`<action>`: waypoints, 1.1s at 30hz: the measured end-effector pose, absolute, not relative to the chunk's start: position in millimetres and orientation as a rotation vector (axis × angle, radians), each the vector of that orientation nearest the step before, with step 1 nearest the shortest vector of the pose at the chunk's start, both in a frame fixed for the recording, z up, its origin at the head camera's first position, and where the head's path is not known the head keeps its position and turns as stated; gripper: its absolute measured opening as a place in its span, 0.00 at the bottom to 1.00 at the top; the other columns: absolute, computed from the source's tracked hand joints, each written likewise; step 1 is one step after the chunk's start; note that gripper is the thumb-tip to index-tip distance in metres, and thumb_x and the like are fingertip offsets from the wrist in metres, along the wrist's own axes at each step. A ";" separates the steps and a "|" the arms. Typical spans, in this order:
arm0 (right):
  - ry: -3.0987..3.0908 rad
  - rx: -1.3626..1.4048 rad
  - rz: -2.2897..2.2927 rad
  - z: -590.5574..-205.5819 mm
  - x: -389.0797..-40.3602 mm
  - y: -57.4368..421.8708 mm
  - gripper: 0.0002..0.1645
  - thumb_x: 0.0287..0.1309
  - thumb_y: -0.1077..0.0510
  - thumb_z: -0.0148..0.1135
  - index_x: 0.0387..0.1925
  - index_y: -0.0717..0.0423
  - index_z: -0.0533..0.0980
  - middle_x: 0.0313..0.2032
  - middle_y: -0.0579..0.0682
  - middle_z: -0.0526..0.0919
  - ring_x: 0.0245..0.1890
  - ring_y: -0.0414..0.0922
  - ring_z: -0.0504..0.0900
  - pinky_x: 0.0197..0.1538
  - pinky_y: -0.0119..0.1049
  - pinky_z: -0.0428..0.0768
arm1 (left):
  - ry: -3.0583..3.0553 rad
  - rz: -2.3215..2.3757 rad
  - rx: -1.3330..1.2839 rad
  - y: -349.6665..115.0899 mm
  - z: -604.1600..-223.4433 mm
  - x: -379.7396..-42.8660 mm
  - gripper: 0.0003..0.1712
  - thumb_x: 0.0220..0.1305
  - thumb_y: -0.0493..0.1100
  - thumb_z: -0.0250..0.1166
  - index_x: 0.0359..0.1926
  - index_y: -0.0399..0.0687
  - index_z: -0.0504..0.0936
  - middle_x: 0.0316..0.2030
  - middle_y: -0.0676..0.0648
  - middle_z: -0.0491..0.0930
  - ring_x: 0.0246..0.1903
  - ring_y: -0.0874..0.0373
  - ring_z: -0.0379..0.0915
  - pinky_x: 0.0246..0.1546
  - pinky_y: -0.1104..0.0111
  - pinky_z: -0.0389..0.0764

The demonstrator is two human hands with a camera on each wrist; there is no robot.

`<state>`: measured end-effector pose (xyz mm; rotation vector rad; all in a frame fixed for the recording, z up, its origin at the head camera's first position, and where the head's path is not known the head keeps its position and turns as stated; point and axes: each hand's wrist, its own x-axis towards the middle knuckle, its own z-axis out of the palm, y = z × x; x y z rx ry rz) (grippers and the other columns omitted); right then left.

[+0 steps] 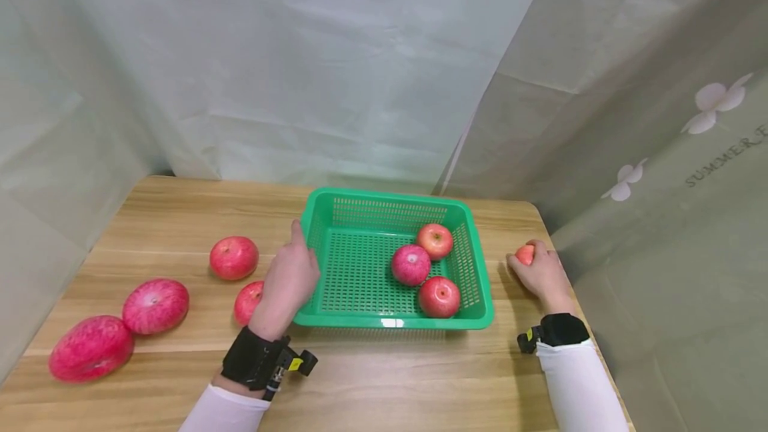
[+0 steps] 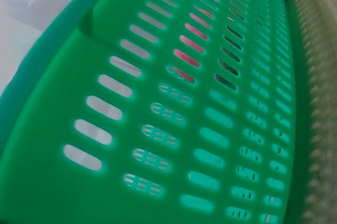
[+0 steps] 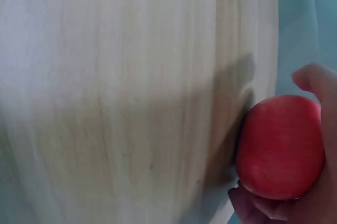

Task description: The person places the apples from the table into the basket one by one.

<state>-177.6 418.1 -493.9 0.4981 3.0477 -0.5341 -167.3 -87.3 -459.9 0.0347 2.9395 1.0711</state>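
Green basket (image 1: pixel 393 323) contains three apples (image 1: pixel 411 265), all toward its right side. Right hand (image 1: pixel 547 277): grip curled round one red apple (image 1: pixel 525 254), right of the basket at the tabletop (image 1: pixel 384 385) edge. Left hand (image 1: pixel 290 282) at basket's left rim; its closure cannot be told.

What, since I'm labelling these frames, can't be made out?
Head: part of one apple, covered by the left hand.
Head: the lettering, cut off by the right edge.
Left wrist: most of the fruit, behind the slotted basket wall.
Right wrist: part of the right hand, past the right edge.
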 end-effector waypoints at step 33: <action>3.060 0.340 -0.787 -462.1 -171.2 414.0 0.44 0.69 0.47 0.63 0.78 0.62 0.61 0.63 0.76 0.67 0.58 0.69 0.71 0.55 0.64 0.76 | 2.931 1.058 0.021 -85.1 -456.4 -165.6 0.43 0.81 0.38 0.52 0.82 0.25 0.39 0.17 0.44 0.72 0.11 0.53 0.70 0.14 0.65 0.69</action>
